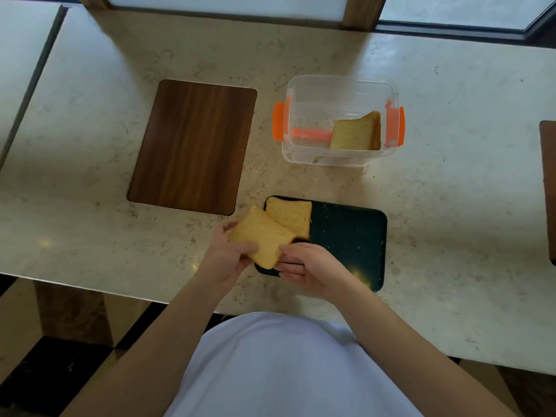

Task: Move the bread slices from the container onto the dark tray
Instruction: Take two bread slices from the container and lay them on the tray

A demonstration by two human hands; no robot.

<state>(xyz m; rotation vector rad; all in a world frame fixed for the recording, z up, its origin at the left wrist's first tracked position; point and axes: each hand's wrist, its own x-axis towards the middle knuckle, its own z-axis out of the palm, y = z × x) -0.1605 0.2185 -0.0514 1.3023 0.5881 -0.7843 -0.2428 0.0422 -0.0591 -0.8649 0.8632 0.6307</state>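
A dark tray (349, 236) lies on the marble counter near me. One bread slice (291, 213) rests flat on its far left corner. A second bread slice (261, 236) hangs over the tray's left edge, overlapping the first; my left hand (228, 257) grips its left side with thumb on top. My right hand (310, 266) touches the slice's near right corner, fingers spread beneath it. Behind the tray stands a clear plastic container (340, 85) with orange clips, and at least one more bread slice (356, 132) leans against its right wall.
A brown wooden board (192, 145) lies to the left of the container. Another brown board edge (548, 188) shows at the far right. The counter's front edge (90, 288) runs just behind my arms. A window frame lines the back.
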